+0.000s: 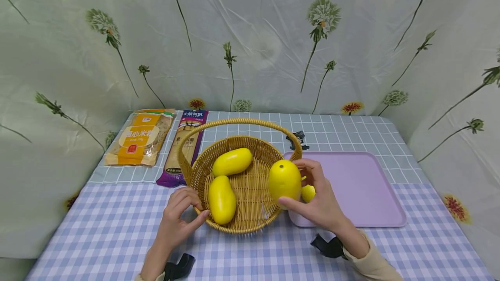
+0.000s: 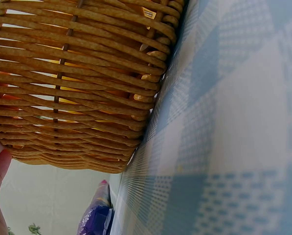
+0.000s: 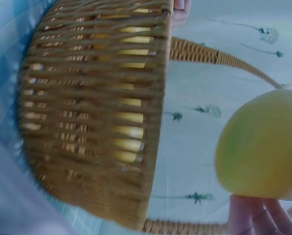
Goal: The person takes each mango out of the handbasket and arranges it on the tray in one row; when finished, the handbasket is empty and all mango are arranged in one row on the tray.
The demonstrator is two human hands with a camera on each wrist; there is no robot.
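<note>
A wicker basket [image 1: 250,185] with an arched handle stands in front of me, two yellow mango-like fruits [image 1: 222,200] [image 1: 232,162] lying in its left half. My left hand [image 1: 180,212] grips the basket's left rim between thumb and fingers; in the left wrist view its fingertips [image 2: 0,164] show at the woven edge. Above the right rim, my right hand [image 1: 321,194] holds another yellow mango-like fruit [image 1: 284,182], fingers behind it and thumb in front. The right wrist view shows this fruit [image 3: 263,147] apart from the basket wall [image 3: 97,107].
A lilac tray [image 1: 359,190] lies to the right, with a yellow fruit [image 1: 308,193] on it partly hidden by my right hand. Behind and left are an orange food bag [image 1: 138,138] and a purple pasta pack [image 1: 185,144]. A small black object [image 1: 298,140] lies behind the basket.
</note>
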